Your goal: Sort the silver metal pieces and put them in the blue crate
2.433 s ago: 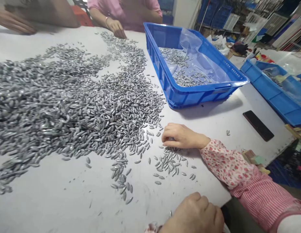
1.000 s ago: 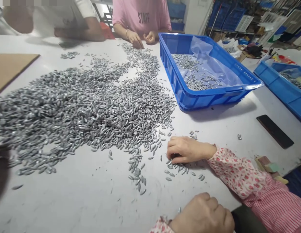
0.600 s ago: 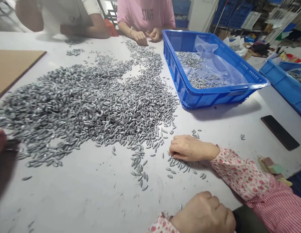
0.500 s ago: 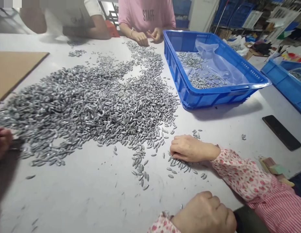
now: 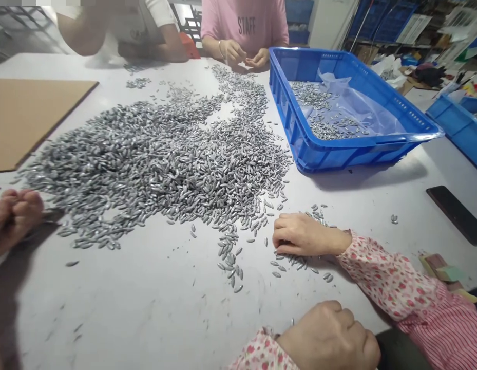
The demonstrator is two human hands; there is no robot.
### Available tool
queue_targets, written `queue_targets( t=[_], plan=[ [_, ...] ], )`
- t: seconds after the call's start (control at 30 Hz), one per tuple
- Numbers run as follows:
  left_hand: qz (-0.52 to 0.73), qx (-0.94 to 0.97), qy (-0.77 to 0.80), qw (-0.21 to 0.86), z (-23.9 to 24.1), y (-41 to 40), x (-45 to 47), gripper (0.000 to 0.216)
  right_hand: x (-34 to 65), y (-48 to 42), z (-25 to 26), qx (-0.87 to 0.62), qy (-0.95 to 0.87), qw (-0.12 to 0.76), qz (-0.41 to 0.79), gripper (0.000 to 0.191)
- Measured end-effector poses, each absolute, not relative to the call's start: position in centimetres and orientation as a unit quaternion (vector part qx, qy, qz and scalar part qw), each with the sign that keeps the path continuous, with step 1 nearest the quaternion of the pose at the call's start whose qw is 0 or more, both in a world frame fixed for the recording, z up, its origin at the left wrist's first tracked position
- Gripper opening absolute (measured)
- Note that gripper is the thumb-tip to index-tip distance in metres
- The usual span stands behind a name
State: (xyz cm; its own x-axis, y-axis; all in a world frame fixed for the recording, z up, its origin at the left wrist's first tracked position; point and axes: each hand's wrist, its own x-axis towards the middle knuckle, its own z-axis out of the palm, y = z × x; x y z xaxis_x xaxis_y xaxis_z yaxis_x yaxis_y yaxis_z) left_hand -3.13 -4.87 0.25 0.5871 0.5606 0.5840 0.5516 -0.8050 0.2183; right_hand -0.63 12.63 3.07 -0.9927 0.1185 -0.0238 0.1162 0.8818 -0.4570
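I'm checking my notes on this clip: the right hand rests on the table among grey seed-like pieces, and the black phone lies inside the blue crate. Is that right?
Not quite. The head view shows the black phone on the white table, outside and to the right of the blue crate. The right hand does rest among the grey seed-like pieces.

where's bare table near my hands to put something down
Bare white table lies below the silvery seed-shaped pile, left of your right hand. Another patch sits between the blue plastic crate and black phone. The pile's centre is crowded.
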Motion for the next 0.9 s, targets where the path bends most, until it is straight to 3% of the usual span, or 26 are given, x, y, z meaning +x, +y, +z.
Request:
queue_targets(
  t=[0.3, 0.57, 0.9],
  plan=[
    [0.295, 0.903, 0.311, 0.01, 0.6, -4.8, -3.2, 0.026, -0.6, 12.5, 2.6, -0.075, -0.978, 0.005, 0.195, 0.022],
    [0.303, 0.902, 0.308, -0.006, 0.3, -4.6, -3.1, 0.028, -0.8, 13.0, 2.3, -0.151, -0.94, 0.066, 0.299, 0.012],
    [0.36, 0.878, 0.317, 0.001, 0.1, -4.8, -3.0, 0.023, -1.0, 12.6, 3.1, -0.044, -0.972, 0.002, 0.229, 0.02]
  ],
)
